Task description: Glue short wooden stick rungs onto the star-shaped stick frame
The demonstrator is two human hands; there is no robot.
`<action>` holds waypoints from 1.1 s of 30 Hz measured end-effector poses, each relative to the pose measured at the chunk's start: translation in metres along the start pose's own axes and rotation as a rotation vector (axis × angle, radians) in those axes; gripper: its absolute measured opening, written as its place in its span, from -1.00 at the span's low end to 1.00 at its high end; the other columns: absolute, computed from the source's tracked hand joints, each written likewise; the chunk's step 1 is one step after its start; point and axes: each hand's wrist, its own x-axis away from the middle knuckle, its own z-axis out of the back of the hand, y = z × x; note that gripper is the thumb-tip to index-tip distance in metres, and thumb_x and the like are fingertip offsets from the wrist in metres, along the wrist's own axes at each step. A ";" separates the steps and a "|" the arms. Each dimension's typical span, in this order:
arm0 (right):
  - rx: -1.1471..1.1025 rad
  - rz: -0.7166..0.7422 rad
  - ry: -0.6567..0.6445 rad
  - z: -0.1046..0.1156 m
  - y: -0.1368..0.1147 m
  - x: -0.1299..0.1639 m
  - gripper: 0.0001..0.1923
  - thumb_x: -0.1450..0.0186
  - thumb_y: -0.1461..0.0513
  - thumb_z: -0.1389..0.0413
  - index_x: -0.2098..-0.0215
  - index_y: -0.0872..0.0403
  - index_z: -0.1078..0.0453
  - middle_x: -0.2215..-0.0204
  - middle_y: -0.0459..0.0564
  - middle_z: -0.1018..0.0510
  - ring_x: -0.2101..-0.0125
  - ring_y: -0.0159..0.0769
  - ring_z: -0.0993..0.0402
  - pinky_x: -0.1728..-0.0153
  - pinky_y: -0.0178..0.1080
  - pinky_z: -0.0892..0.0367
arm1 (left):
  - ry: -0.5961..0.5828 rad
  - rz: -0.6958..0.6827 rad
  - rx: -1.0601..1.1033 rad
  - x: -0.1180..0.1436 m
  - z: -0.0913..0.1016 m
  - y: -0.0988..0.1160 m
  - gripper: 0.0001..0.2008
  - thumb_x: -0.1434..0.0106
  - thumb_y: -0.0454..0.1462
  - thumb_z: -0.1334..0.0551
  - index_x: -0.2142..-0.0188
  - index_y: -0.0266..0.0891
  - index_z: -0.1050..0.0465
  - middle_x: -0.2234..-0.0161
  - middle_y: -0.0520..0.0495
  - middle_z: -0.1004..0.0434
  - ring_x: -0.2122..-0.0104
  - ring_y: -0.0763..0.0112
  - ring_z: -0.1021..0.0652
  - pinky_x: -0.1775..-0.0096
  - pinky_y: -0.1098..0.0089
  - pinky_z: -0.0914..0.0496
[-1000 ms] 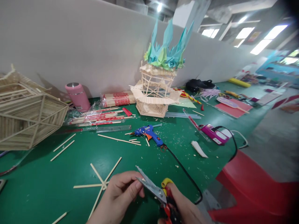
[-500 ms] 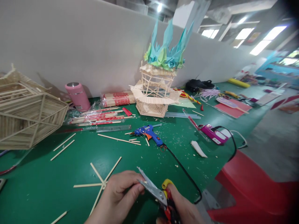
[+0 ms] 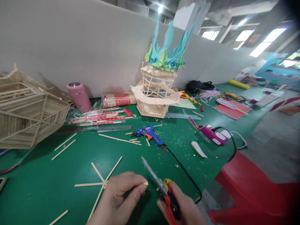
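My left hand (image 3: pixel 122 195) is closed in a pinch on a wooden stick (image 3: pixel 145 183); only its pale cut end shows past the fingertips. Whether that stick joins the star of sticks (image 3: pixel 90 184) beside the hand is hidden. The star lies on the green table, its arms meeting near my knuckles. To the right, my right hand (image 3: pixel 184 203) grips a pair of scissors (image 3: pixel 157 177) with red, black and yellow handles. Their blades are together, pointing up and left, apart from the stick end.
A blue glue gun (image 3: pixel 150 135) lies ahead, its black cord running toward me. Behind it stands a stick tower (image 3: pixel 153 100) topped with blue paper. A large stick frame (image 3: pixel 35 122) is at left, near a pink bottle (image 3: pixel 79 97). Loose sticks (image 3: pixel 119 139) lie about; a red chair (image 3: pixel 248 187) stands right.
The scissor blades, open around the stick end before, have come together and moved right, away from it. My left hand keeps its pinch in nearly the same place.
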 end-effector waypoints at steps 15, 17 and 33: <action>0.339 0.472 0.408 0.035 0.005 -0.043 -0.75 -0.19 0.16 -0.08 0.17 0.04 -0.37 0.22 0.07 -0.47 0.23 -0.14 -0.43 0.23 -0.10 -0.35 | -0.044 0.092 -0.343 0.050 0.028 -0.012 -0.81 -0.23 -0.35 -0.06 0.42 -0.19 -0.43 0.55 0.05 -0.49 0.54 0.51 -0.47 0.47 0.53 -0.36; 0.197 0.726 0.360 0.021 -0.022 -0.033 -0.83 -0.20 0.27 -0.09 0.21 0.00 -0.37 0.35 -0.03 -0.49 0.32 -0.29 -0.42 0.30 -0.25 -0.34 | -0.087 0.092 -0.412 0.065 0.032 -0.012 -0.78 -0.26 -0.35 -0.02 0.39 -0.18 -0.42 0.53 0.03 -0.48 0.51 0.48 -0.46 0.42 0.48 -0.38; 0.005 0.871 -0.127 -0.056 -0.081 -0.045 -0.85 -0.25 0.27 -0.04 0.45 0.07 -0.40 0.51 -0.09 -0.44 0.46 -0.39 -0.27 0.44 -0.33 -0.15 | -0.116 0.092 -0.666 0.091 0.055 -0.025 -0.75 -0.30 -0.37 0.07 0.32 -0.20 -0.37 0.50 0.02 -0.44 0.50 0.42 -0.43 0.49 0.44 -0.31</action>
